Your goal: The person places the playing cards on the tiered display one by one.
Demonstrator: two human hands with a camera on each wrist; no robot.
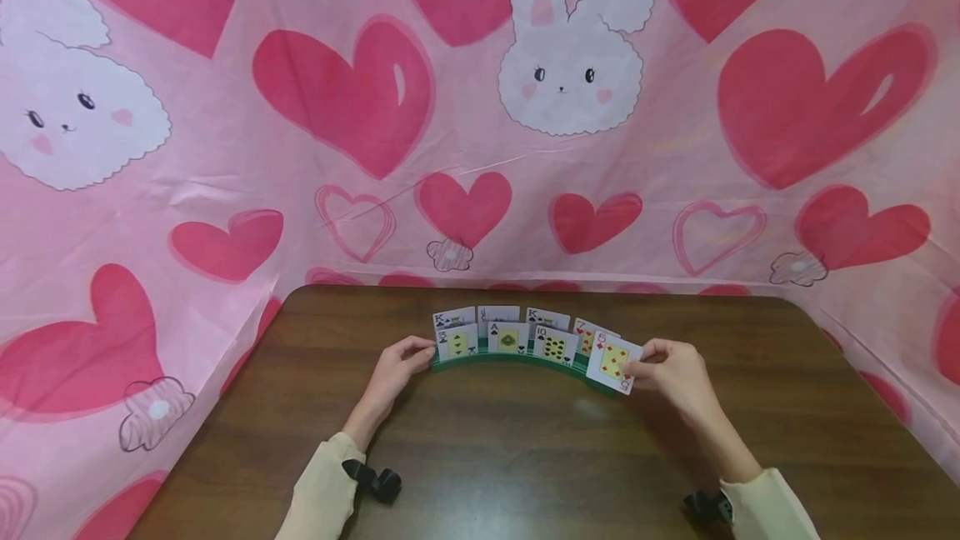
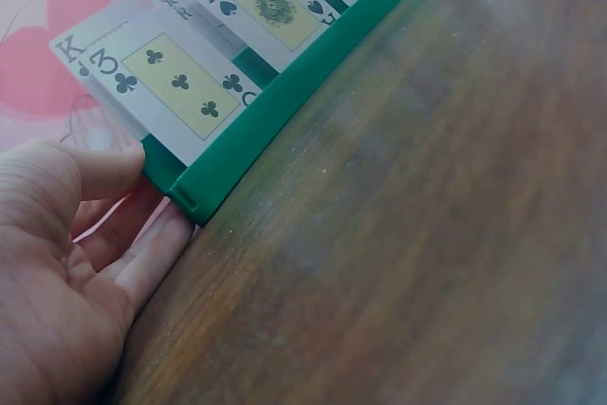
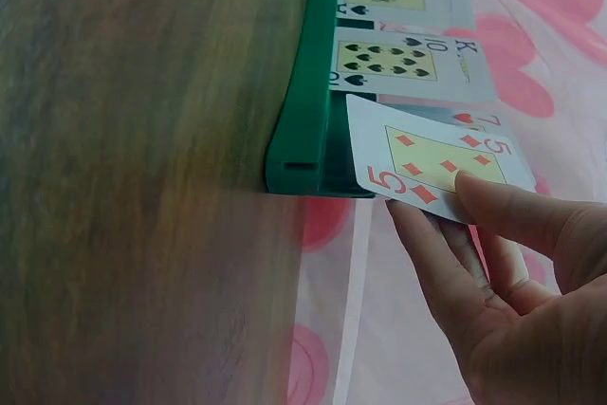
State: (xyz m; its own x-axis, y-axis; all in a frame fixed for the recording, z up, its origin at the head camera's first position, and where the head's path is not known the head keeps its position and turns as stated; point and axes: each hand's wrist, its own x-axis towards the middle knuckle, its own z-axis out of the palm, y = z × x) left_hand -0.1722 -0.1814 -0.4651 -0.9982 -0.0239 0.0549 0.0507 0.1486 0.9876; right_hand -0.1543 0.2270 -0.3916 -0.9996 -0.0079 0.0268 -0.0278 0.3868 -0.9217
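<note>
A curved green playing card holder (image 1: 501, 358) stands on the table with cards upright in two rows. The front row shows a three of clubs (image 1: 457, 343), an ace of spades (image 1: 507, 338) and a ten of spades (image 1: 555, 346). Behind them are kings and, at the right, a seven of hearts (image 1: 587, 334). My left hand (image 1: 400, 365) grips the holder's left end, thumb at the back corner. Between thumb and fingers, my right hand (image 1: 673, 373) pinches a five of diamonds (image 3: 427, 154), tilted in front of the seven at the holder's right end.
The brown wooden table (image 1: 525, 457) reaches back to a pink cloth (image 1: 465, 148) printed with hearts and rabbits, which hangs behind and at both sides. Black wrist cameras (image 1: 372, 480) are strapped over the pale sleeves.
</note>
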